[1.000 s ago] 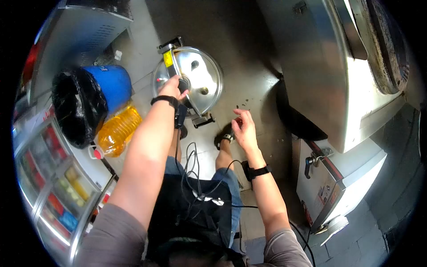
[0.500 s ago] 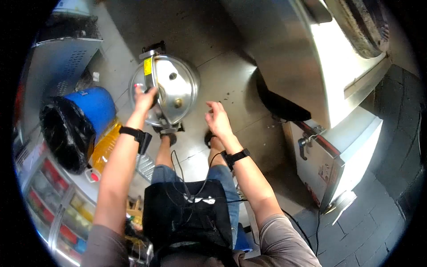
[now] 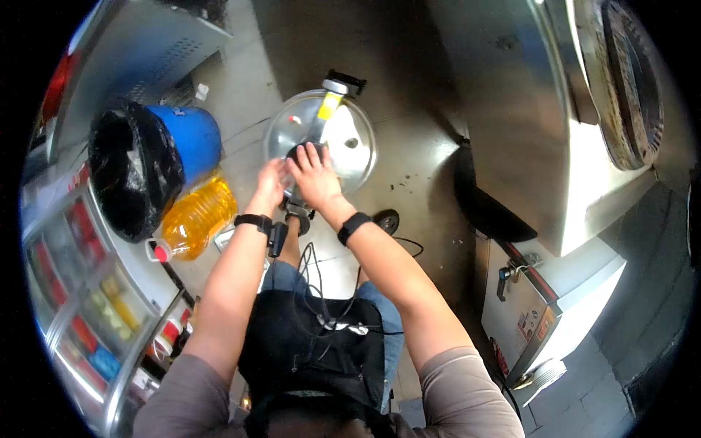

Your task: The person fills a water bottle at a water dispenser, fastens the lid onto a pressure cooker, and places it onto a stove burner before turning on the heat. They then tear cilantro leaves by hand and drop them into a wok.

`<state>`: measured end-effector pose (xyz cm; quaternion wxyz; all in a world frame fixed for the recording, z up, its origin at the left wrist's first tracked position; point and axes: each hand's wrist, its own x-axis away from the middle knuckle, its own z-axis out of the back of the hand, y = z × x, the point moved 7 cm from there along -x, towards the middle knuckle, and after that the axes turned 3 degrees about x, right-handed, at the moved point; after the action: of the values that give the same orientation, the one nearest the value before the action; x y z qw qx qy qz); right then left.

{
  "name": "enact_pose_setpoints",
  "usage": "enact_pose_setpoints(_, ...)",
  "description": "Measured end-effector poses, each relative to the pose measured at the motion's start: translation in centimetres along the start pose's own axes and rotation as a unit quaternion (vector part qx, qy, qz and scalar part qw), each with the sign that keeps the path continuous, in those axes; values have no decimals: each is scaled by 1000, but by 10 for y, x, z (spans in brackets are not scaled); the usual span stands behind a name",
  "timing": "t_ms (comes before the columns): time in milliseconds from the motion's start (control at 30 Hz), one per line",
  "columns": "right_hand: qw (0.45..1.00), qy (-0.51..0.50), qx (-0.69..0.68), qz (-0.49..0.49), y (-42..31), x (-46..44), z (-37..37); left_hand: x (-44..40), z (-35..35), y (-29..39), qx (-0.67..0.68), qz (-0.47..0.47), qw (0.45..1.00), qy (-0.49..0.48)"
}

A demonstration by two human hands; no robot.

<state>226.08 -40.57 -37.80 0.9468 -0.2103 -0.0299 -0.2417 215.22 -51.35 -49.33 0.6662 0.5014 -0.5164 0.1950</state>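
A round, shiny pressure cooker [image 3: 355, 139] stands on the floor in front of my feet. A metal clamp bar with a yellow label [image 3: 329, 106] crosses its lid, with a black bracket [image 3: 346, 82] at the far end. My right hand [image 3: 317, 177] is on the black knob [image 3: 296, 152] at the middle of the bar, its fingers laid over the knob. Close beside it, to the left, is my left hand [image 3: 271, 184]. It is smeared by motion, so its grip and any contact with the knob are unclear.
Left stand a blue barrel [image 3: 196, 142], a bin lined with a black bag [image 3: 135, 182] and a bottle of yellow oil [image 3: 198, 220]. A glass display case [image 3: 95, 292] is lower left. On the right are a large steel appliance [image 3: 511, 124] and a white cabinet [image 3: 577, 281].
My right hand has come across from the right onto the knob. My left hand has slipped off to its left side. The clamp bar has turned clockwise, and the view has shifted.
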Motion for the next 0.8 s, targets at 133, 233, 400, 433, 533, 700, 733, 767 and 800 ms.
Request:
enact_pose_setpoints(133,986,-109,126,-24,-20,-38,-28,-18,50,-30,-281,-32,959,11)
enact_pose_setpoints(233,967,-163,176,-83,-10,-59,-53,-50,103,-82,-368,-54,928,28)
enact_pose_setpoints(400,983,-117,121,-69,-1,-72,-58,-76,159,-134,-241,-68,952,176)
enact_pose_setpoints(433,987,-101,109,-66,-3,-75,-53,-85,170,-145,-231,-57,954,182)
enact_pose_setpoints(533,984,-125,86,-94,-10,-84,-45,-149,198,-218,-15,13,998,62)
enact_pose_setpoints(700,980,-121,84,-130,-7,-78,-53,-138,165,-207,185,105,977,20)
enact_pose_setpoints(733,981,-110,82,-140,-5,-76,-55,-129,162,-181,162,64,983,61)
enact_pose_setpoints(767,981,-96,81,-150,-3,-76,-54,-125,164,-156,138,20,985,101)
enact_pose_setpoints(800,982,-81,78,-149,-3,-76,-51,-131,166,-146,163,26,981,102)
